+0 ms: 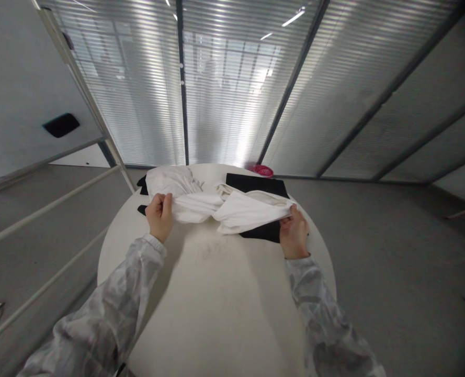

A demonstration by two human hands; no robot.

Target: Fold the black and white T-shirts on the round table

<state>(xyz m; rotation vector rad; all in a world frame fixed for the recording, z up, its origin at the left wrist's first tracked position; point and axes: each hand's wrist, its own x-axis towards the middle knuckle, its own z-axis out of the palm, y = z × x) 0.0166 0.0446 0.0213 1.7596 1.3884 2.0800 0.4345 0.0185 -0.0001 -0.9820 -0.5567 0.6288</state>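
A white cloth garment is stretched sideways over the far part of the round white table. Its kind I cannot make out. My left hand is closed on its left end, fingers pinched together. At the other end my right hand grips the fabric near a corner. The middle of the cloth looks twisted and bunched. Behind my left hand lies more crumpled white fabric; whether it belongs to the same piece cannot be told. Folded black cloth lies partly under the garment on the right.
Black pieces stick out at the table's left edge. A pink basket shows beyond the far rim. White metal rails run along the left. A ribbed translucent partition stands behind the table, above a grey floor.
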